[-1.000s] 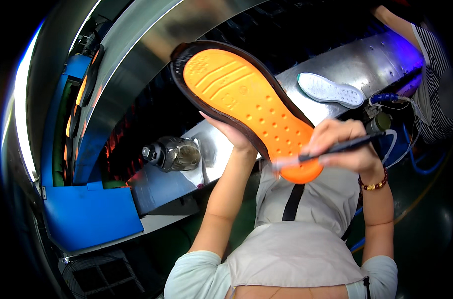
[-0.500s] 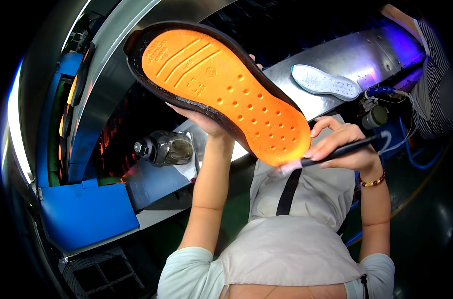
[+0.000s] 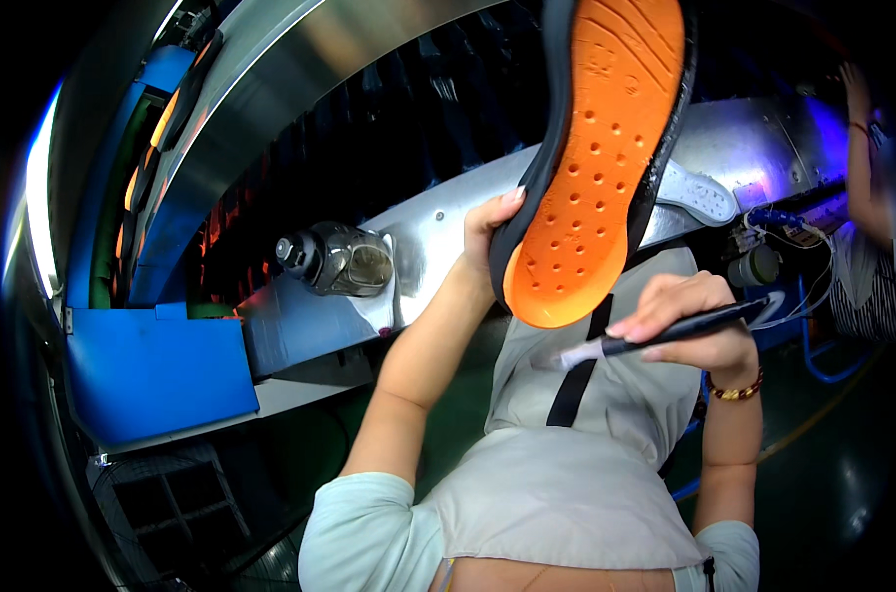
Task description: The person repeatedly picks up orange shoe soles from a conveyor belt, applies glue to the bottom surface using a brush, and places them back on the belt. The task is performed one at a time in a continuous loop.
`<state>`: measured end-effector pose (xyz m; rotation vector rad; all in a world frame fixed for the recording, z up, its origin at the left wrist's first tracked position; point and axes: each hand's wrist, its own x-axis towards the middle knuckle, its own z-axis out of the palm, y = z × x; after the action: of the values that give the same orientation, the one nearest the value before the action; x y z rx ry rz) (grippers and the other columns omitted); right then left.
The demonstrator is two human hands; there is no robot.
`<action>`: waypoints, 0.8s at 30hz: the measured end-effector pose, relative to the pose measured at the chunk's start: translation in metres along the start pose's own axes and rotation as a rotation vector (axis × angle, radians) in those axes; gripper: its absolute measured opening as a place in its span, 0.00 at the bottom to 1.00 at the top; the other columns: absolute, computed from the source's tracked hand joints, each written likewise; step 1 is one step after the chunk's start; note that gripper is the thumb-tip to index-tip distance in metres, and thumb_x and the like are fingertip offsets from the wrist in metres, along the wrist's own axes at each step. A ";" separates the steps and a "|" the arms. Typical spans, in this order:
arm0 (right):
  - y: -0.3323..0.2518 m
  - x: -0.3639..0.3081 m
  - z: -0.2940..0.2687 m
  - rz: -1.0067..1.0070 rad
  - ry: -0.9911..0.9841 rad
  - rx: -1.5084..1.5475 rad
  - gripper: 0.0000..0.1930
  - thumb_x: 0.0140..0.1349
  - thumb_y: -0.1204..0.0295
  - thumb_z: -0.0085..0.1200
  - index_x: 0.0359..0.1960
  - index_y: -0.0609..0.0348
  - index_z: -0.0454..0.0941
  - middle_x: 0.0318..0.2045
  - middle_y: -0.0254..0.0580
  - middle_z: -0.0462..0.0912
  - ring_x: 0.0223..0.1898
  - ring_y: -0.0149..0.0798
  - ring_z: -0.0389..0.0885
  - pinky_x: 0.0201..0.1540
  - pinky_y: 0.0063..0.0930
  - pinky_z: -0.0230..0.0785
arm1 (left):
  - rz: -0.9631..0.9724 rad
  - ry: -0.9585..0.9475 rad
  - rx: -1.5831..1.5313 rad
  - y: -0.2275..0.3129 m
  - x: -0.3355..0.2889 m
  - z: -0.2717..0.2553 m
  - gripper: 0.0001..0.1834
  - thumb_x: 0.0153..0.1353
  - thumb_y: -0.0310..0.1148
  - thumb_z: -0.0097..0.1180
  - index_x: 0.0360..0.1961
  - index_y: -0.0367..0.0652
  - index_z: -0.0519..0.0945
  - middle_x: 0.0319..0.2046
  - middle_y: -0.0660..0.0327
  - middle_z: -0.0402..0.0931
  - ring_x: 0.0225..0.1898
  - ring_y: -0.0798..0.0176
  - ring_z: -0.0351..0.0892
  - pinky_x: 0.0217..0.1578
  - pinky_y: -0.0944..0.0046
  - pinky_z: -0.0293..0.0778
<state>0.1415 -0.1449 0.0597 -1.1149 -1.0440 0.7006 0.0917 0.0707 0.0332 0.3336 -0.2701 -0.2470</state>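
Observation:
A shoe sole (image 3: 606, 163), orange inside with a black rim, is held up nearly upright, tilted slightly right; its top end runs out of view. My left hand (image 3: 489, 232) grips its lower left edge, with the fingers partly hidden behind it. Closed round a brush (image 3: 620, 345) is my right hand (image 3: 692, 316). The brush has a black handle, a pale tip blurred by motion, and a thin tube at its back end. Its tip points left, below the sole and apart from it, in front of my grey apron (image 3: 556, 493).
Behind the sole, a white sole (image 3: 702, 195) lies on a curved metal table (image 3: 423, 232). A dark clear bottle (image 3: 349, 261) stands left on a white cloth (image 3: 381, 311). Further left are a blue box (image 3: 162, 375) and more soles (image 3: 162, 123). Another person's arm (image 3: 862, 163) shows at right.
The sole has swung from a diagonal to nearly upright, moving up and right with my left hand. The brush, earlier at its lower edge, is now apart from it and slightly lower.

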 end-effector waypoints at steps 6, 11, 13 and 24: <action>0.005 0.008 -0.002 -0.003 -0.106 -0.207 0.09 0.38 0.83 0.57 0.26 0.66 0.76 0.29 0.47 0.78 0.33 0.38 0.78 0.38 0.23 0.70 | -0.413 0.413 0.281 0.017 0.005 0.008 0.21 0.50 0.37 0.46 0.41 0.33 0.69 0.35 0.51 0.73 0.34 0.62 0.74 0.38 0.69 0.69; -0.010 0.012 -0.014 -0.053 -0.199 -0.126 0.09 0.40 0.80 0.57 0.27 0.65 0.76 0.30 0.48 0.78 0.34 0.41 0.77 0.39 0.26 0.69 | -0.698 0.534 0.420 0.022 0.010 0.024 0.21 0.48 0.41 0.51 0.39 0.34 0.71 0.31 0.54 0.74 0.29 0.66 0.74 0.32 0.72 0.70; -0.009 0.018 -0.014 -0.009 -0.254 -0.267 0.08 0.41 0.81 0.57 0.27 0.65 0.76 0.30 0.48 0.78 0.35 0.41 0.77 0.39 0.26 0.69 | -0.777 0.550 0.528 0.019 0.015 0.026 0.22 0.48 0.42 0.52 0.39 0.35 0.72 0.30 0.55 0.74 0.28 0.67 0.74 0.31 0.73 0.70; -0.014 0.021 -0.022 0.120 -0.419 -0.355 0.06 0.42 0.80 0.55 0.26 0.65 0.75 0.29 0.48 0.78 0.34 0.41 0.77 0.38 0.25 0.69 | -0.939 0.555 0.644 0.026 0.007 0.026 0.20 0.46 0.43 0.54 0.36 0.38 0.74 0.30 0.57 0.74 0.27 0.70 0.74 0.30 0.74 0.70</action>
<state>0.1698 -0.1391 0.0772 -1.3775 -1.5096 0.8912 0.0952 0.0850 0.0675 1.1420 0.3979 -0.9769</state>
